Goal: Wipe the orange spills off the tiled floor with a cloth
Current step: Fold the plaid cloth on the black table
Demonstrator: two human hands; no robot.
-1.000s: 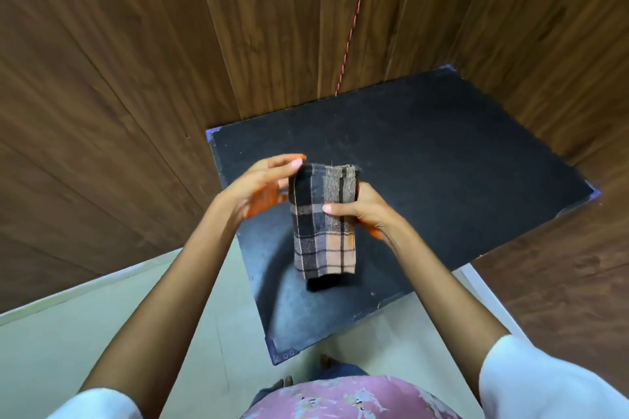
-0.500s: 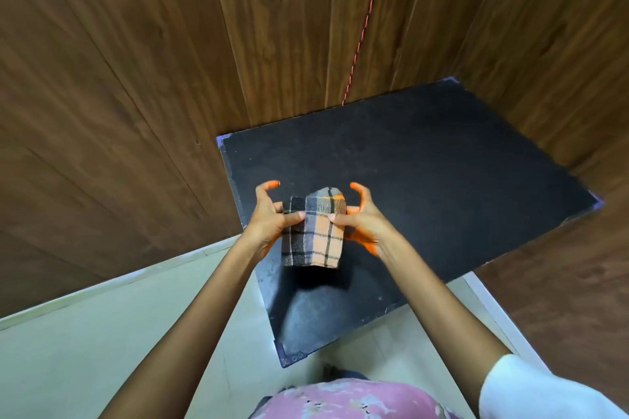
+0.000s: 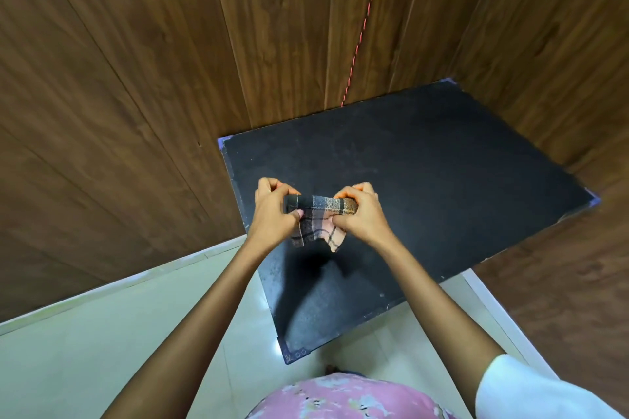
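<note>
A folded plaid cloth [image 3: 318, 219], black, grey and orange, is stretched sideways between both hands above a black tabletop. My left hand [image 3: 272, 211] grips its dark left end with closed fingers. Gripping the orange right end is my right hand [image 3: 360, 213]. Two loose corners of the cloth hang down between the hands. Orange stain shows on the fingers of both hands. The pale tiled floor [image 3: 112, 340] lies below at the left and shows no orange spill in this view.
The black table [image 3: 442, 180] sits in a corner of dark wood-panelled walls [image 3: 136, 78]. A thin red cord [image 3: 360, 31] runs down the back wall. A white skirting strip [image 3: 490, 299] edges the floor at the right. My pink patterned clothing [image 3: 340, 398] fills the bottom.
The cloth went from hanging upright to a smaller fold, then to lying sideways between closed fists. Both hands moved slightly away from me over the table.
</note>
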